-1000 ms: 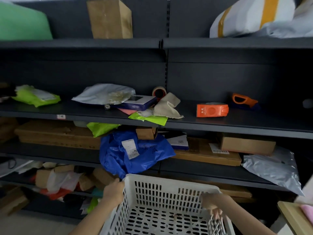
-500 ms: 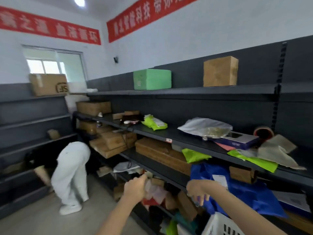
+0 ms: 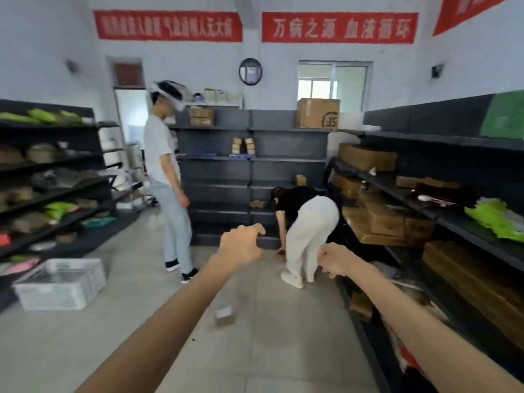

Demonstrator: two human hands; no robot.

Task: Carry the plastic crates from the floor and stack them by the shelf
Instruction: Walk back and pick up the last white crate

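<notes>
A white perforated plastic crate (image 3: 61, 283) sits on the floor at the left, beside the base of the left shelf (image 3: 54, 191). My left hand (image 3: 241, 248) is stretched out in mid-air at the centre of the view, fingers curled loosely and holding nothing. My right hand (image 3: 333, 260) hangs in the air to its right, fingers curled down and empty. Both hands are far from the crate. The crate I was holding a moment ago is out of view.
A person in a grey shirt (image 3: 167, 182) stands in the aisle. Another person (image 3: 306, 234) bends over by the right shelf (image 3: 442, 211), which holds cardboard boxes. A small cardboard box (image 3: 224, 316) lies on the floor. Dark shelving (image 3: 249, 177) closes the far end.
I let go of the white crate by the right shelf and turned left. The view swung from the shelf to the aisle, and both hands now hang empty.
</notes>
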